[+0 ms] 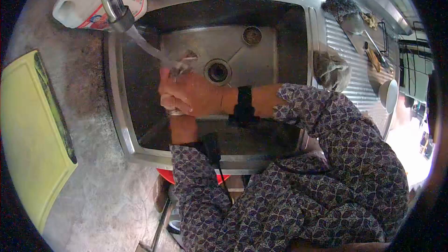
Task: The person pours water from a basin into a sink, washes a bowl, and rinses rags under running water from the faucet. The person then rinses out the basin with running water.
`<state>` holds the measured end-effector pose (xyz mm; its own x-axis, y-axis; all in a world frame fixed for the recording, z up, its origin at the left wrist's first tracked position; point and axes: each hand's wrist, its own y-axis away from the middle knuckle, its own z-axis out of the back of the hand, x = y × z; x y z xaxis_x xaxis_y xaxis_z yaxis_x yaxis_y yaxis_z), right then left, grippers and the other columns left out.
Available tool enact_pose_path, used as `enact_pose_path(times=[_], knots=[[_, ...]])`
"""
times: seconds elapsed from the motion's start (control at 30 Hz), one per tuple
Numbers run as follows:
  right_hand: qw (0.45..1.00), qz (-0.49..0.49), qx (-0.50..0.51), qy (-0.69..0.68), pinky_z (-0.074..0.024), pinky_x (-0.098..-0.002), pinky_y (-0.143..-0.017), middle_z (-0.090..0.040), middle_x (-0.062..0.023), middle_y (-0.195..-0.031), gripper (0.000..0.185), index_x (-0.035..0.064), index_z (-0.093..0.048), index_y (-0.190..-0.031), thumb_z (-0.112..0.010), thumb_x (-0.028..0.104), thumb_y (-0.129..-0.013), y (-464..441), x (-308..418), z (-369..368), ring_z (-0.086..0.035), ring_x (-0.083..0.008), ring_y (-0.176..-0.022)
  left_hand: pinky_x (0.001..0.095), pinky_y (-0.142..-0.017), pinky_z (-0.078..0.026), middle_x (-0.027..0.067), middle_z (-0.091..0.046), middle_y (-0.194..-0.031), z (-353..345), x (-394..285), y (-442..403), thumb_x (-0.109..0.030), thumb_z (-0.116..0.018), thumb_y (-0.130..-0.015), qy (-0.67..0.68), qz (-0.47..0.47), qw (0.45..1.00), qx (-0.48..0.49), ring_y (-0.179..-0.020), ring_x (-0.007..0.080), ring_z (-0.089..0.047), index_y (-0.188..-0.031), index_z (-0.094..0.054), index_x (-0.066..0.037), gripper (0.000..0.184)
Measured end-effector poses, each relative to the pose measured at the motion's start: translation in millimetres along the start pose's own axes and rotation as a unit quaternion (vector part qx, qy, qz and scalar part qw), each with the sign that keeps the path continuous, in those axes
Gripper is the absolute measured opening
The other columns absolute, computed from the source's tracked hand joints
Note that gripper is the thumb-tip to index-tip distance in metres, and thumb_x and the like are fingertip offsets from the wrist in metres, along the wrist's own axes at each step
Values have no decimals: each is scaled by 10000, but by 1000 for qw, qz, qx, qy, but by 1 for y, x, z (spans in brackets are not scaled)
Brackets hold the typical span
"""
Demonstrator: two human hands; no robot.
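Both hands are together over the left part of the steel sink (261, 60), under water from the faucet (112, 0). My right hand (200, 94), with a black watch on its wrist, reaches in from the right. Its fingers curl over my left hand (170, 100), which comes up from below. A thin bangle shows at the left wrist. The left fingers are mostly hidden by the right hand and blurred by water. No other object can be made out in either hand.
A white jug (74, 11) with a green cap lies behind the faucet. On the left counter is a yellow-green board (28, 130). Right of the sink are a plastic bag (332, 70), a dark scrubber (339, 5), a white bowl (388, 95) and utensils on the ridged drainboard.
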<state>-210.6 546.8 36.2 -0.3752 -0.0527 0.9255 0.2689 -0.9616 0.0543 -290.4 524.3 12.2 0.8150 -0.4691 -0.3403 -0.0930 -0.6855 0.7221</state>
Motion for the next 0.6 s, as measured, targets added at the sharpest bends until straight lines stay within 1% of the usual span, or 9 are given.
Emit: enact_pose_path(times=[0.07,0.1,0.2,0.23,0.33,0.37,0.43,0.53,0.6], knots=[[960,270,6,80,-470,-367,-648,-568,-103,-876,181,91,-546,-922,-469,229,-834,-3,1,33,-588,-277,-758,399,-774,-456,59,-552,-1085,-18,8,1,-279,-390,-880,10,-15,999,-42,-980,248,-530,-1153,-483,-72,355],[957,207,31,199,-474,-372,-645,-577,-102,-877,173,94,-549,-929,-480,215,-827,-23,-30,33,-590,-282,-739,392,-763,-456,57,-560,-1073,-22,10,1,-291,-397,-885,16,-23,998,-63,-967,246,-534,-1152,-487,-72,357],[962,1,43,271,-462,-485,-707,-605,-176,-791,205,52,-584,-896,-456,183,-802,-55,-63,37,-586,-357,-796,456,-776,-477,86,-577,-1085,-12,2,13,-310,-455,-871,-102,-81,990,-46,-965,259,-562,-1157,-494,-74,372],[962,1,43,271,-462,-485,-707,-605,-176,-791,205,52,-584,-896,-456,183,-802,-59,-82,35,-586,-357,-796,456,-776,-477,86,-577,-1085,-1,-4,14,-310,-455,-871,-102,-81,990,-46,-965,259,-562,-1157,-494,-74,372],[995,-20,-70,73,-477,-344,-685,-616,-110,-793,241,54,-579,-880,-446,254,-876,-58,-100,32,-591,-293,-752,410,-671,-447,65,-574,-1011,33,-16,5,-293,-504,-848,-113,-68,990,-53,-902,217,-553,-1094,-514,-130,296],[995,44,-83,44,-468,-335,-679,-620,-115,-795,264,49,-588,-879,-457,278,-877,-52,-98,27,-591,-282,-756,410,-671,-447,65,-574,-1011,39,-15,1,-293,-504,-848,-113,-69,990,-53,-902,217,-553,-1094,-514,-130,296],[990,108,-95,15,-459,-325,-673,-625,-119,-796,288,43,-597,-877,-469,301,-877,-39,-72,23,-591,-270,-761,500,-754,-485,111,-563,-1090,33,-14,-3,-328,-484,-861,-102,-48,990,-82,-979,311,-543,-1138,-497,-91,365],[962,101,20,-254,-448,-316,-663,-627,-106,-802,282,47,-612,-911,-497,301,-864,-32,-32,27,-578,-194,-751,492,-759,-485,110,-552,-1091,22,-14,-4,-292,-472,-870,-51,-19,997,-53,-978,316,-533,-1146,-493,-114,329],[977,-4,13,-211,-442,-281,-642,-611,-59,-738,281,38,-628,-873,-532,301,-844,-35,-12,41,-539,-122,-704,475,-746,-491,105,-560,-1075,40,-15,-13,-279,-464,-872,-78,-38,996,-32,-957,309,-544,-1144,-497,-116,319]])
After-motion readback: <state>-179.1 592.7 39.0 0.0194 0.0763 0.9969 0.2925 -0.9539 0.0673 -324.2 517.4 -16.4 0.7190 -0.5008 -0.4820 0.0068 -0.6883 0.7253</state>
